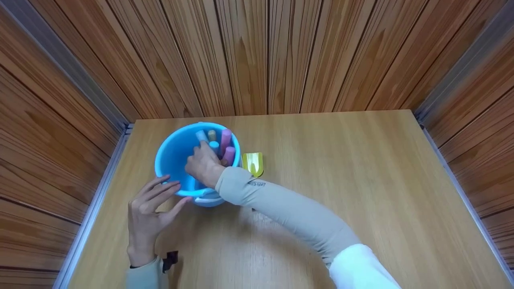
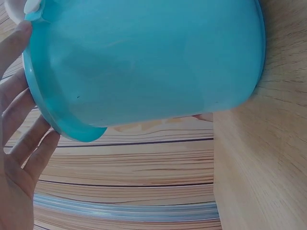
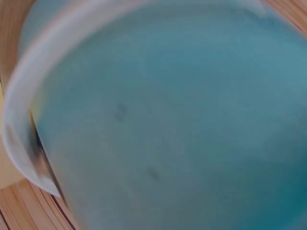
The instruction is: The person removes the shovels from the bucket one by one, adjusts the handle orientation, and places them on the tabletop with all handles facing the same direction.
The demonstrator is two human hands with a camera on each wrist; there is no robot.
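Observation:
A blue bucket (image 1: 162, 156) stands on the table, several thick coloured sticks inside it. My right hand (image 1: 204, 164) reaches down into it, fingers curled at the lower end of a light blue stick (image 1: 201, 135); part of the grip is hidden. Beside that hand are pink sticks (image 1: 225, 138), another blue stick (image 1: 214, 145) and a tan one (image 1: 212, 135). My left hand (image 1: 148, 212) touches the bucket's near left rim with spread fingertips, also seen along the rim in the left wrist view. In the right wrist view, the bucket wall (image 3: 168, 105) fills most of the picture.
A yellow scoop-like piece (image 1: 252, 163) lies just right of the bucket. The bucket's pale handle (image 1: 209, 200) hangs over its near side. Wood-panelled walls (image 1: 249, 56) close in the table (image 1: 341, 160) at the back and both sides.

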